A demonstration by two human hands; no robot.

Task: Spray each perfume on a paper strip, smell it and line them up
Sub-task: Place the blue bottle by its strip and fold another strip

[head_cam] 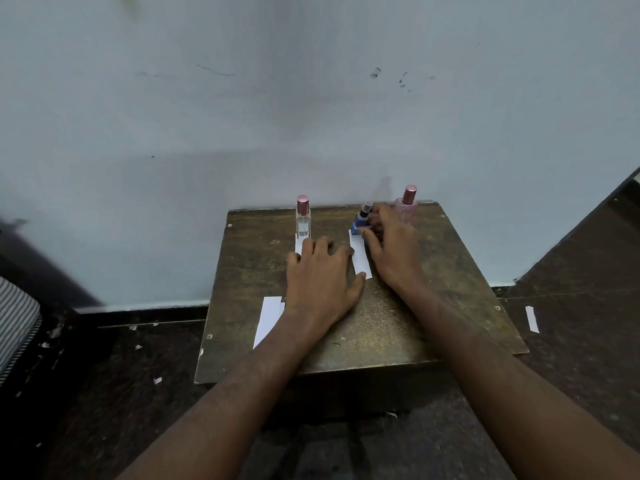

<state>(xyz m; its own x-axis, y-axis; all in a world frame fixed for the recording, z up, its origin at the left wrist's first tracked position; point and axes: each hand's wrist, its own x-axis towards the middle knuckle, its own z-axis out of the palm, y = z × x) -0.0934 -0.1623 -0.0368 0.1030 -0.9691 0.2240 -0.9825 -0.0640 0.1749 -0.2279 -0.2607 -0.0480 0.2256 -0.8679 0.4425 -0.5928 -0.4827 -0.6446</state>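
Two bare forearms come in from 6 o'clock over a dark floor (104,393) littered with small white scraps. A loose paper strip (532,319) lies on the floor at 3 o'clock, well apart from the counter (398,327).

Counter is a small, worn brown wooden top, scratched. Near its 8 o'clock edge a stack of blank strips (268,320) lies partly under the left forearm, overhanging the edge a little.

Left hand (322,275) lies palm down on the counter near centre, fingers spread and flat, gripping nothing. Its fingertips cover the near end of a paper strip (298,244) at 11 o'clock; its thumb side touches a second strip (361,258) just right of it.

Second strip lies flat, long axis running 12 to 6, between the two hands.

Right hand (388,244) at 1 o'clock of centre, fingers curled and closed around a blue bottle (359,221), which is tilted, dark cap leaning toward 1 o'clock. Bottle base sits at the far end of the second strip, touching or just over it; cannot tell which.

Far edge, 11 o'clock: clear bottle (303,220) with pink cap, upright, at the far end of the first strip. Far edge, 1 o'clock: pink bottle (406,207) with pink cap, upright, just behind the right hand, partly hidden by it.

Beyond: pale blue wall (311,98), few dark marks. Striped fabric (15,323) at 9 o'clock edge.
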